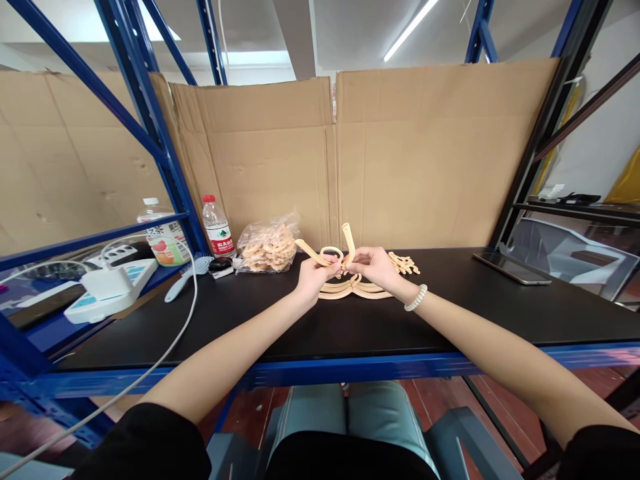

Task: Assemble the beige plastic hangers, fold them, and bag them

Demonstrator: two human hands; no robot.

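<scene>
Left hand [314, 273], right hand [373, 265] grip beige curved pieces [334, 256] above black tabletop [450, 313].

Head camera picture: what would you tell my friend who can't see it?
A left hand and right hand pinch curved beige plastic pieces together above a black tabletop. A clear bag of similar parts and a red-capped water bottle sit nearby.

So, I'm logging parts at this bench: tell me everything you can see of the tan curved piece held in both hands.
The curved piece is pale tan, wood-like as it looks, made of thin flat strips: one arm slants up to the left, one stands nearly upright, a loop between. The left hand and right hand pinch it above similar pieces lying on the black table.
</scene>
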